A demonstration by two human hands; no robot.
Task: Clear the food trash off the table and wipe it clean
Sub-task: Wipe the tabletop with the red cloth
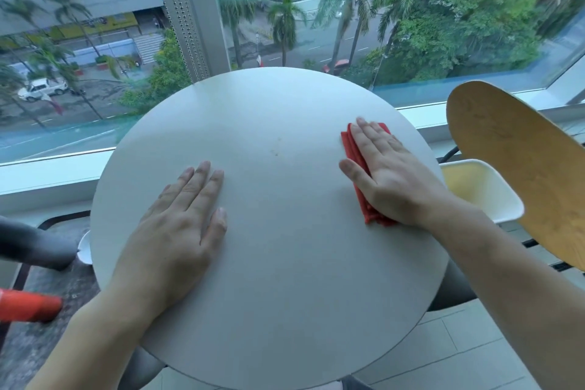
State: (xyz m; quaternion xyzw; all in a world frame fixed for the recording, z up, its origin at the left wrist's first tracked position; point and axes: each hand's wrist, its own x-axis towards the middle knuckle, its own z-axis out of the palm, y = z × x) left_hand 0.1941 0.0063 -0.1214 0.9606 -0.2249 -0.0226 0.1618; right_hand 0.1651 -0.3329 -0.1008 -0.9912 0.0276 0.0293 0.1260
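Note:
A round white table (269, 310) fills the middle of the view. My right hand (389, 174) lies flat with straight fingers on a folded red cloth (353, 149), pressing it onto the table's right side. On the left half of the table, my left hand (177, 231) rests palm down, fingers straight. A few small brownish specks (276, 152) mark the tabletop near its centre, between the two hands.
A white paper food container (481, 190) sits below the table's right edge, under a wooden chair back (519, 174). A white bowl rim (84, 247), a dark chair part (31, 244) and a red object (28, 305) lie left. A window stands right behind the table.

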